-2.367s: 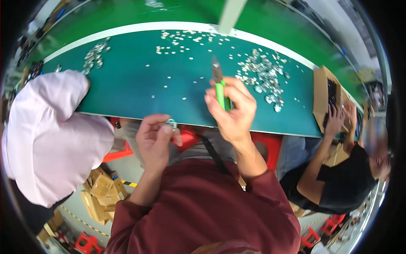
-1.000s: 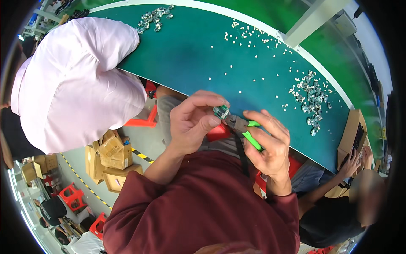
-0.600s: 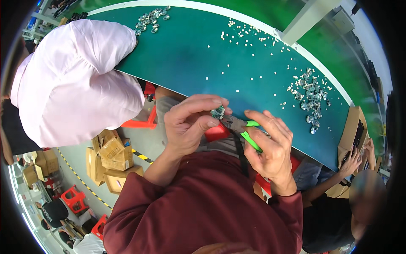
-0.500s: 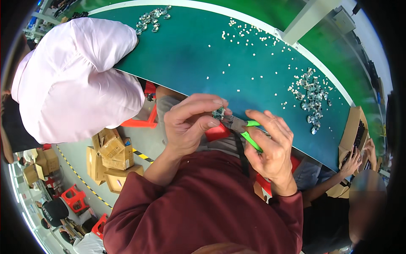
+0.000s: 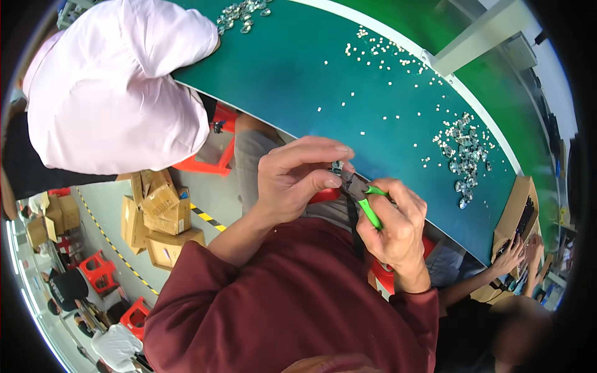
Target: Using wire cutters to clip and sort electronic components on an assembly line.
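Note:
Between thumb and fingers, my left hand (image 5: 296, 176) pinches a small circuit board part (image 5: 337, 166), dark with shiny bits; its exact kind is too small to make out. Closed round the green handles of a pair of cutting pliers (image 5: 368, 208) is my right hand (image 5: 396, 225). The metal jaws point left and meet the edge of the part. Both hands are held up in front of my chest, off the near edge of the green worktable (image 5: 298, 81). My fingers partly cover the part.
Small pale square pieces (image 5: 388, 53) lie scattered over the table. A heap of similar shiny parts (image 5: 463, 155) rests at the right, another (image 5: 242, 13) at the far left. One person in pale pink (image 5: 118, 87) sits left; another's hands (image 5: 511, 256) reach into a cardboard box (image 5: 515, 208).
My right fingers have closed in on the handles, bringing them nearer together. The view has shifted, so the table and its pieces sit differently in the picture.

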The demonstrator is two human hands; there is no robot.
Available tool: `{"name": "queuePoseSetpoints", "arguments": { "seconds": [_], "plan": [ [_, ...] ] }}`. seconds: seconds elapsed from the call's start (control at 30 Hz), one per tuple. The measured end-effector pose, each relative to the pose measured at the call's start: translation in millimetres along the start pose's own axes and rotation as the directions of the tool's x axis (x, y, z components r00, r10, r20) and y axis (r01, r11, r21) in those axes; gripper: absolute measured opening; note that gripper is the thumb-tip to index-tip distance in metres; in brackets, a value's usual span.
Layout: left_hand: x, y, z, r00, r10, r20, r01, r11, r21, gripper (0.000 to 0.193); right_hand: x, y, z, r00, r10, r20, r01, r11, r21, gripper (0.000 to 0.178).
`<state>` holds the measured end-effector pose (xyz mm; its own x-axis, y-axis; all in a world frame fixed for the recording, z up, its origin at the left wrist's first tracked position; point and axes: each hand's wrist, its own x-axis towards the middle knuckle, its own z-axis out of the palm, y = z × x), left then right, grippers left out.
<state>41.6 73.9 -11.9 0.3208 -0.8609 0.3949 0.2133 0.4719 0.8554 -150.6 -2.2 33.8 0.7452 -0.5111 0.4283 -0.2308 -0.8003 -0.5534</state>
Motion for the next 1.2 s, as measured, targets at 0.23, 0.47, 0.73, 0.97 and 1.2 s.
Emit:
{"name": "queuePoseSetpoints", "arguments": {
  "seconds": [0.23,0.47,0.73,0.97,1.2],
  "plan": [
    [1.3,7.6,-8.1,0.999,0.008,0.037,-0.011,0.996,0.084,0.031,1.2,-2.5,7.7,1.0,0.015,-0.023,-0.015,0.999,0.03,0.014],
    [3.2,11.5,-6.2,1.0,-0.012,0.011,0.011,0.995,0.095,0.024,-2.0,-3.3,5.1,0.999,0.013,-0.032,-0.012,0.999,0.029,0.019],
    [2.2,14.1,-7.4,1.0,-0.024,-0.011,0.024,1.0,-0.01,0.029,1.9,-1.7,8.1,1.0,0.001,-0.01,-0.001,1.0,0.019,0.02],
    [-0.3,14.2,-2.4,0.998,-0.065,-0.008,0.066,0.992,0.111,0.024,-3.6,-6.1,8.9,0.998,0.025,-0.061,-0.024,1.0,0.018,0.017],
    [-1.8,16.4,-9.1,0.999,-0.036,-0.032,0.039,0.994,0.101,0.023,1.7,-8.9,13.9,0.998,0.027,-0.049,-0.025,0.999,0.035,0.016]
  ]
}}
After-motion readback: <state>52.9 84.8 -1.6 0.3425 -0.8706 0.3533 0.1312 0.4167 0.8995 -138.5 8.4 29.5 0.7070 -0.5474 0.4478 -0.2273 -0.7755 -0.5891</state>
